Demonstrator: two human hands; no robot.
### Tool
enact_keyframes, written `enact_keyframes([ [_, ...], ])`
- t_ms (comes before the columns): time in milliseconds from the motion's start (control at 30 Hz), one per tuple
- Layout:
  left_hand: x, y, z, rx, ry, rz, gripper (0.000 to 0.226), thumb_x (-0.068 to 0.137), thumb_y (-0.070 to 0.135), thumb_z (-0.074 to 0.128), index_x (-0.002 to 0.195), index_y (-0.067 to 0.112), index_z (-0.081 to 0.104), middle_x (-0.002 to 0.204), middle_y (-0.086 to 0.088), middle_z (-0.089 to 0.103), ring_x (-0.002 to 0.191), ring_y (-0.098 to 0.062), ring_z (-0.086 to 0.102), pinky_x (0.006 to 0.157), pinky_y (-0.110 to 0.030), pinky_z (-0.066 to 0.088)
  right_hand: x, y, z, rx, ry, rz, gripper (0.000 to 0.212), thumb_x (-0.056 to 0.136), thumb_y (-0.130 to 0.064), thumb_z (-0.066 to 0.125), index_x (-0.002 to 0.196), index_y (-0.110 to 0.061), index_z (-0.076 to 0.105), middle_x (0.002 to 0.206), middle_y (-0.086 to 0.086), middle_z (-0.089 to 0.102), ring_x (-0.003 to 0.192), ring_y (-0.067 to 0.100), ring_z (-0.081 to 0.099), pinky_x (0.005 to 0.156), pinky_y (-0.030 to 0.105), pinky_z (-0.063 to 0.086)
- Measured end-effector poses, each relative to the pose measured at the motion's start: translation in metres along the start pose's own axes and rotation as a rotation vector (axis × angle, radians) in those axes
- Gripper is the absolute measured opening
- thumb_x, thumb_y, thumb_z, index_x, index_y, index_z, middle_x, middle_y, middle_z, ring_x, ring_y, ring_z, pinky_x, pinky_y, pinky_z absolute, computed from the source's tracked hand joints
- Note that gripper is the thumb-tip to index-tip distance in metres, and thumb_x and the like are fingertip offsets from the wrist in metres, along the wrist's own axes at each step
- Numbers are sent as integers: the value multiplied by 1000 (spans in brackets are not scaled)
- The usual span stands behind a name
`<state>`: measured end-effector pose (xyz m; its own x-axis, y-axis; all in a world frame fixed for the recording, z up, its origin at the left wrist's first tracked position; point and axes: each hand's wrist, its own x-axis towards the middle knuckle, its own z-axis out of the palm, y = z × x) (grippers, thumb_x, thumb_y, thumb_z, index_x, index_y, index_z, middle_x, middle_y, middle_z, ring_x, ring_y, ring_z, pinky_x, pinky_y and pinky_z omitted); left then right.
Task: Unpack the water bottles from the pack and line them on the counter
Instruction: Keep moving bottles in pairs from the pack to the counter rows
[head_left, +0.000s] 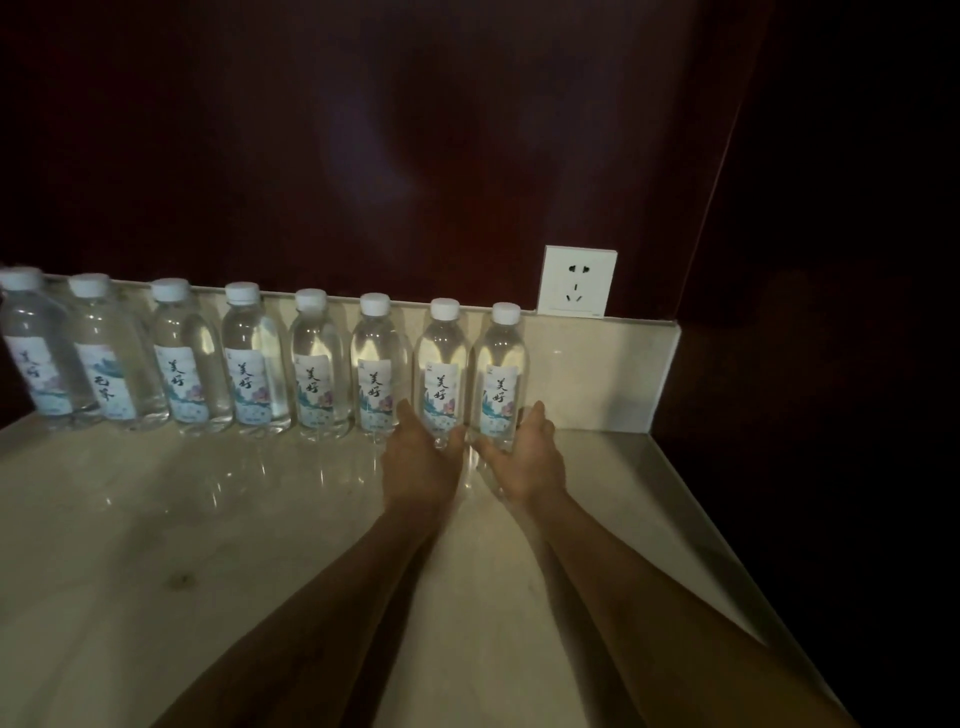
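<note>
8 water bottles (311, 364) stand upright in 1 row along the far edge of the counter (156, 545), white caps on, labels facing near. Row runs from far left to just left of the wall socket (576, 281). The 2 rightmost are the seventh bottle (441, 364) and the eighth bottle (500, 364), nearly touching each other. Left hand (421, 460) is at the base of the seventh bottle, fingers curled round its left side, thumb at the near side; looks like a grip. Right hand (527, 457) cups the base of the eighth bottle from the right, fingers curved round it, thumb at the near side. Both forearms reach in from the near edge. Low backsplash (597, 374) sits behind the row, dark wall above. Pack not visible.
</note>
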<state>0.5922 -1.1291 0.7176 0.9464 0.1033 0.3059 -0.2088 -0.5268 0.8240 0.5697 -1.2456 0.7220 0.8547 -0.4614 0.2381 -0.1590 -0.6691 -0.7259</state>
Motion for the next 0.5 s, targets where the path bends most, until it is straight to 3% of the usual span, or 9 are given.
enact_keyframes([
  [133, -17, 15, -17, -58, 5, 22, 65, 96, 32, 64, 148, 4, 37, 111, -13, 73, 108, -28, 69, 85, -28, 44, -13, -8, -17, 60, -8, -25, 67, 90, -39, 69, 139, -8, 35, 137, 12, 43, 121, 31, 55, 85, 27, 43],
  [267, -32, 26, -33, -113, 23, 18, 54, 96, 33, 63, 142, 12, 48, 107, -4, 73, 93, -20, 68, 86, -35, 53, -27, -27, -27, 169, 96, -3, 53, 95, -28, 61, 139, -7, 41, 136, 12, 47, 120, 31, 55, 91, 30, 43],
  [367, -43, 21, -48, -101, 58, 23, 46, 95, 33, 63, 136, 13, 53, 100, -1, 72, 87, -22, 71, 84, -38, 56, -38, -34, -17, 304, 131, -9, 43, 94, -25, 62, 131, -8, 49, 118, 13, 61, 108, 29, 60, 85, 28, 41],
  [500, -61, 6, -70, -54, 34, 4, 44, 94, 35, 64, 132, 13, 56, 92, 2, 68, 84, -27, 73, 84, -45, 58, -64, -34, 1, 443, 50, -4, 16, 94, -18, 58, 111, -17, 55, 96, 12, 70, 93, 28, 64, 78, 29, 45],
])
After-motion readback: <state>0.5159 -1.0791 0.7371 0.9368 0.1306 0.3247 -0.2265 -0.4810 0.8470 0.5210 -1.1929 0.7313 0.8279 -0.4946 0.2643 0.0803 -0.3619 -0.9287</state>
